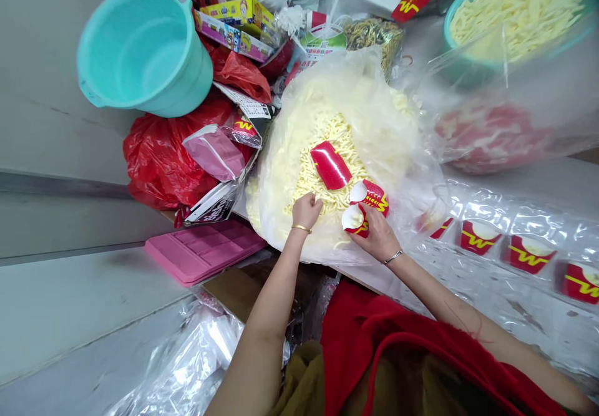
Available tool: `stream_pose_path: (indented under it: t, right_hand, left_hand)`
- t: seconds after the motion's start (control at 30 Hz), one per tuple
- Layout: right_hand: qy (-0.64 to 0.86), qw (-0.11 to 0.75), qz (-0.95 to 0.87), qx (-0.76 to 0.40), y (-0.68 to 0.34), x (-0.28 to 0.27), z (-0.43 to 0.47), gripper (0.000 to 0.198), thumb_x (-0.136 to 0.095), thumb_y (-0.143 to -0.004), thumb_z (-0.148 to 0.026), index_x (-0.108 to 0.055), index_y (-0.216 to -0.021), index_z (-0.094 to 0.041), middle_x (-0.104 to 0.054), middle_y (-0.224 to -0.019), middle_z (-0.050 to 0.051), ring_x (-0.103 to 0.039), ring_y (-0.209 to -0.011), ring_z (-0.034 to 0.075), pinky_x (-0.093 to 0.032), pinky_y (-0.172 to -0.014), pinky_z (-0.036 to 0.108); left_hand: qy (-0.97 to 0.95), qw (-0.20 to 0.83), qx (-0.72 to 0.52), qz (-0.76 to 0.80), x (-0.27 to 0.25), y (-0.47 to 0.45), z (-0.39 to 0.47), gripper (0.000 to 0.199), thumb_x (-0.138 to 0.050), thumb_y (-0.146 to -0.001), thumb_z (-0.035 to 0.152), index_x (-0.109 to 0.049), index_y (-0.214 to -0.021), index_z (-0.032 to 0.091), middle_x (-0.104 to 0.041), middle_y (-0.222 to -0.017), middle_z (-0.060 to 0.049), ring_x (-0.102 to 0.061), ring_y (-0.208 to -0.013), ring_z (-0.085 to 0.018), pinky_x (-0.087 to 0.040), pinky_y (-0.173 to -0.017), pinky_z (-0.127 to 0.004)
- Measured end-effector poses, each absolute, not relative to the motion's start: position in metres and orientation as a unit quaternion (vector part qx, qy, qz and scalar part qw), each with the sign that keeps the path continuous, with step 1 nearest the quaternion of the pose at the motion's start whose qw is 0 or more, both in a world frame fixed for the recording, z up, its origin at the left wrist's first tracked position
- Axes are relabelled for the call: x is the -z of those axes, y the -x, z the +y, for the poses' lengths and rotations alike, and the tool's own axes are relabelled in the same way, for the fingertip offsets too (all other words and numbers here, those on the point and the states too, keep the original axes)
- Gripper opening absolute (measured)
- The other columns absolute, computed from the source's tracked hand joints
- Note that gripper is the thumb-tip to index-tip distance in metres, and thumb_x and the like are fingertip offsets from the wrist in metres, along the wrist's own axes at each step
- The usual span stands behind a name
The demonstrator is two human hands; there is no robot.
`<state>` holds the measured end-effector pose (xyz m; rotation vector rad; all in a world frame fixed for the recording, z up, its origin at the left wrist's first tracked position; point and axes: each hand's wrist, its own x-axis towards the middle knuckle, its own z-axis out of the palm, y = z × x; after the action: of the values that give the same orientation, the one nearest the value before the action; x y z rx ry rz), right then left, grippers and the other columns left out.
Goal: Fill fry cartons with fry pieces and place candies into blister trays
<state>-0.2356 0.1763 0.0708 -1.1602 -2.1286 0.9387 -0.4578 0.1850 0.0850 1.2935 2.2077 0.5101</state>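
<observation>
A large clear plastic bag point(281, 173) lies spread open, full of pale yellow fry-shaped pieces point(334, 126). My left hand point(306, 209), with a gold bangle, is curled closed at the near edge of these pieces; whatever its fingers hold is hidden. In my right hand point(378, 236) is a small red fries carton point(354, 219), its white mouth tilted to the left, with some pale pieces inside. A second red carton point(377, 196) with yellow marks lies just beyond it, close to my fingers. Another red carton point(331, 165) rests on the pile.
Several filled cartons in clear packaging point(480, 236) line the right side. A teal basin point(452, 20) of fry-shaped pieces stands at the back right, behind a clear bag of pink pieces point(496, 135). At left are a turquoise bucket point(145, 48), red bags point(173, 154) and a pink tray point(206, 251).
</observation>
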Motion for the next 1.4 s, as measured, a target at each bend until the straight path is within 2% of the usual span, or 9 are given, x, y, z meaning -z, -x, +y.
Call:
stream_pose_path:
  t: [0.13,0.3,0.53,0.73,0.83,0.97,1.1,1.23,1.4]
  right_hand:
    - [0.433,0.265,-0.792,-0.339,0.241,-0.076,0.181,0.070,-0.063,-0.078,-0.039,-0.031,-0.135,-0.015,-0.050,-0.122,0.017,-0.049,-0.113,0.032,-0.044,-0.094,0.050]
    - [0.425,0.260,-0.801,-0.331,0.258,-0.086,0.181,0.072,-0.063,-0.078,-0.035,-0.028,-0.137,-0.016,-0.050,-0.121,0.017,-0.048,-0.111,0.033,-0.044,-0.093,0.050]
    - [0.417,0.256,-0.813,-0.316,0.258,-0.082,0.174,0.071,-0.064,-0.075,-0.026,-0.029,-0.136,-0.013,-0.049,-0.123,0.017,-0.046,-0.112,0.032,-0.042,-0.095,0.049]
    - [0.389,0.284,-0.818,-0.315,0.250,-0.074,0.172,0.065,-0.058,-0.078,-0.021,-0.030,-0.136,-0.016,-0.049,-0.125,0.016,-0.046,-0.114,0.031,-0.042,-0.095,0.050]
    - [0.389,0.285,-0.813,-0.326,0.249,-0.073,0.173,0.066,-0.061,-0.079,-0.027,-0.029,-0.136,-0.016,-0.048,-0.126,0.016,-0.046,-0.116,0.031,-0.042,-0.096,0.050]
    - [0.419,0.278,-0.796,-0.337,0.248,-0.072,0.176,0.068,-0.062,-0.080,-0.034,-0.029,-0.136,-0.016,-0.049,-0.125,0.017,-0.047,-0.114,0.032,-0.042,-0.096,0.051]
    - [0.418,0.272,-0.797,-0.342,0.248,-0.072,0.176,0.069,-0.063,-0.079,-0.034,-0.029,-0.136,-0.015,-0.048,-0.125,0.016,-0.047,-0.115,0.031,-0.042,-0.097,0.050]
    - [0.420,0.275,-0.792,-0.348,0.247,-0.074,0.174,0.069,-0.063,-0.079,-0.034,-0.030,-0.136,-0.015,-0.048,-0.125,0.017,-0.047,-0.115,0.031,-0.042,-0.097,0.049]
    - [0.433,0.276,-0.782,-0.352,0.244,-0.076,0.176,0.069,-0.063,-0.079,-0.037,-0.030,-0.136,-0.016,-0.050,-0.122,0.016,-0.048,-0.113,0.032,-0.043,-0.095,0.051]
  left_hand:
    - [-0.346,0.469,-0.387,0.715,-0.108,0.461,0.172,0.026,-0.061,-0.072,0.037,-0.047,-0.062,0.017,-0.046,-0.053,0.005,-0.043,-0.050,-0.007,-0.033,-0.051,-0.020]
    - [-0.308,0.572,-0.397,0.648,-0.128,0.442,0.165,0.027,-0.065,-0.069,0.038,-0.050,-0.066,0.016,-0.044,-0.055,0.005,-0.038,-0.049,-0.005,-0.030,-0.049,-0.019]
    - [-0.589,0.302,-0.228,0.714,-0.141,0.417,0.163,0.008,-0.060,-0.076,0.025,-0.059,-0.078,0.017,-0.052,-0.068,0.001,-0.048,-0.066,-0.012,-0.038,-0.063,-0.024]
    - [-0.682,0.300,-0.136,0.653,-0.138,0.397,0.158,0.019,-0.049,-0.082,0.016,-0.061,-0.067,0.018,-0.060,-0.072,-0.005,-0.056,-0.073,-0.017,-0.040,-0.067,-0.028]
    - [-0.664,0.327,-0.181,0.648,-0.131,0.412,0.165,0.019,-0.046,-0.085,0.019,-0.065,-0.080,0.020,-0.064,-0.081,-0.004,-0.058,-0.076,-0.017,-0.042,-0.070,-0.028]
    - [-0.626,0.179,-0.131,0.747,-0.114,0.449,0.190,0.030,-0.048,-0.081,0.013,-0.059,-0.107,0.020,-0.062,-0.097,-0.009,-0.056,-0.092,-0.022,-0.040,-0.082,-0.034]
    - [-0.618,0.098,-0.009,0.780,-0.089,0.465,0.213,0.024,-0.053,-0.075,0.013,-0.059,-0.098,0.016,-0.059,-0.096,-0.012,-0.054,-0.095,-0.027,-0.036,-0.083,-0.039]
    - [-0.602,0.126,-0.078,0.785,-0.074,0.469,0.216,0.004,-0.052,-0.073,0.015,-0.056,-0.076,0.017,-0.058,-0.079,-0.007,-0.055,-0.082,-0.022,-0.037,-0.077,-0.035]
    - [-0.379,0.349,-0.363,0.776,-0.089,0.477,0.197,0.011,-0.058,-0.071,0.025,-0.050,-0.069,0.018,-0.044,-0.057,0.005,-0.043,-0.054,-0.009,-0.034,-0.056,-0.023]
